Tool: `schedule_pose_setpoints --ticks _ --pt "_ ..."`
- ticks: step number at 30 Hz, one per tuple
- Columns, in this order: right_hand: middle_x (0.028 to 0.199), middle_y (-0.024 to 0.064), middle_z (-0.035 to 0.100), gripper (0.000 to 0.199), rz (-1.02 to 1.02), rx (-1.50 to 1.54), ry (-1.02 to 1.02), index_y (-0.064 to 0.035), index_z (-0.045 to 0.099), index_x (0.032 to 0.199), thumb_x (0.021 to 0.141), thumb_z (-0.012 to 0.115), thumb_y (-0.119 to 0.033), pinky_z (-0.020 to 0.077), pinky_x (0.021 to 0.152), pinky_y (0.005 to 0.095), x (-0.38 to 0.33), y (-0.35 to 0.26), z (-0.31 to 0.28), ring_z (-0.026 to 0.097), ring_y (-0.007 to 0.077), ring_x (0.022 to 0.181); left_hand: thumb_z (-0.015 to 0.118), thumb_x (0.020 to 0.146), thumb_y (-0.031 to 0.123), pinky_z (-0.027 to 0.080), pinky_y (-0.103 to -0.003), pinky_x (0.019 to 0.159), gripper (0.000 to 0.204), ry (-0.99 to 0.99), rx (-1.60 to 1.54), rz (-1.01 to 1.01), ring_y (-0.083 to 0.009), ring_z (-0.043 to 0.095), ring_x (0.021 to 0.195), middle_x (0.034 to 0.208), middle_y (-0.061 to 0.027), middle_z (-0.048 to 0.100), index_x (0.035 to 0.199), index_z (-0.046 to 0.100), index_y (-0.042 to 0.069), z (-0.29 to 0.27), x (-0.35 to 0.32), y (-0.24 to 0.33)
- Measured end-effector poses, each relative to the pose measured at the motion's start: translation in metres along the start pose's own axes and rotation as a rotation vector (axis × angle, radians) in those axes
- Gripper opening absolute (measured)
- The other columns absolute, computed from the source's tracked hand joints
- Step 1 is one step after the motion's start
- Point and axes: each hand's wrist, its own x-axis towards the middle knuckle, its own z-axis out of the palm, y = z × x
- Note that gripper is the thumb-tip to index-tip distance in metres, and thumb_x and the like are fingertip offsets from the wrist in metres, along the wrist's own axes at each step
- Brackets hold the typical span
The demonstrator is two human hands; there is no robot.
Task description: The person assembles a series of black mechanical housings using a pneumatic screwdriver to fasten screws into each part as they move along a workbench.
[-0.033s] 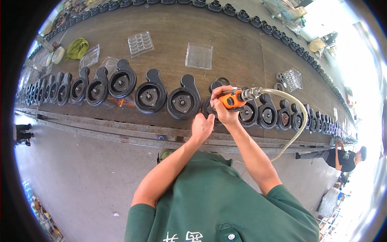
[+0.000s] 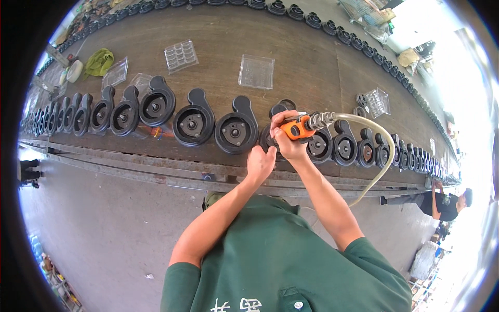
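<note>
My right hand (image 2: 289, 144) is wrapped around an orange air tool (image 2: 297, 128) with a metal coupling (image 2: 320, 121) and a clear hose (image 2: 389, 154) trailing right. The tool sits over a black round housing (image 2: 265, 139) at the near edge of the table, and the hand covers much of that housing. My left hand (image 2: 260, 163) grips the housing's near-left rim, its fingertips partly hidden. Just to the left stands a similar black housing (image 2: 226, 139) with a rounded neck and a metal hub. Another housing (image 2: 320, 151) stands just to the right. The tool's tip is hidden.
Similar black housings line the table's near edge, and more run along its far edge (image 2: 295, 12). Clear plastic trays (image 2: 257, 73) lie mid-table, with a green cloth (image 2: 99, 63) at the left. A metal rail (image 2: 156, 176) borders the near side. Another person (image 2: 447, 206) stands at far right.
My right hand and the orange air tool have shifted very slightly to the left. Everything else looks the same.
</note>
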Motion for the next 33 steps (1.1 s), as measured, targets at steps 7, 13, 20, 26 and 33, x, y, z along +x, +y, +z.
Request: schedule_pose_setpoints --ticks 7,13,20,26,33 --pt "0.088 0.0089 0.066 0.019 0.005 -0.01 0.029 0.0005 0.06 0.097 0.08 0.063 0.007 0.0539 0.069 0.0285 0.0 0.005 0.004 0.064 0.0134 0.077 0.066 0.095 0.027 0.055 -0.038 0.055 0.046 0.031 -0.042 -0.028 -0.0228 0.07 0.062 0.074 -0.0189 0.07 0.086 0.063 -0.018 0.001 -0.004 0.003" --pt "0.087 0.0087 0.066 0.019 -0.036 0.005 0.052 0.0006 0.06 0.097 0.079 0.063 0.007 0.0542 0.068 0.0285 -0.001 0.007 0.005 0.064 0.0134 0.076 0.067 0.087 0.032 0.055 -0.047 0.083 0.046 0.093 0.039 -0.042 -0.0423 0.072 0.084 0.079 -0.0292 0.07 0.095 0.066 -0.013 0.0 -0.01 0.01" --pt "0.087 0.0077 0.067 0.024 -0.046 -0.03 0.149 0.0017 0.062 0.104 0.081 0.063 0.009 0.0543 0.068 0.0266 -0.003 -0.002 0.01 0.065 0.0122 0.077 0.067 0.088 0.03 0.055 -0.046 0.081 0.045 0.019 -0.107 -0.05 -0.0427 0.072 0.084 0.082 -0.0306 0.07 0.093 0.066 -0.014 -0.004 -0.008 0.013" --pt "0.092 0.0098 0.063 0.029 -0.082 -0.036 0.202 0.0003 0.054 0.114 0.086 0.055 0.005 0.0524 0.066 0.0269 -0.034 -0.027 -0.011 0.061 0.0132 0.072 0.061 0.091 0.017 0.053 -0.035 0.048 0.037 0.018 -0.125 0.019 -0.0216 0.069 0.057 0.071 -0.0129 0.066 0.08 0.062 -0.018 0.0 0.001 -0.005" --pt "0.09 0.0089 0.064 0.025 -0.117 -0.016 0.295 0.0015 0.055 0.111 0.086 0.057 0.005 0.0525 0.062 0.0243 -0.041 -0.023 -0.034 0.062 0.0109 0.07 0.06 0.091 0.018 0.048 -0.033 0.045 0.034 -0.01 -0.225 -0.029 -0.0239 0.071 0.056 0.066 -0.0093 0.064 0.075 0.06 -0.012 -0.004 -0.012 0.017"
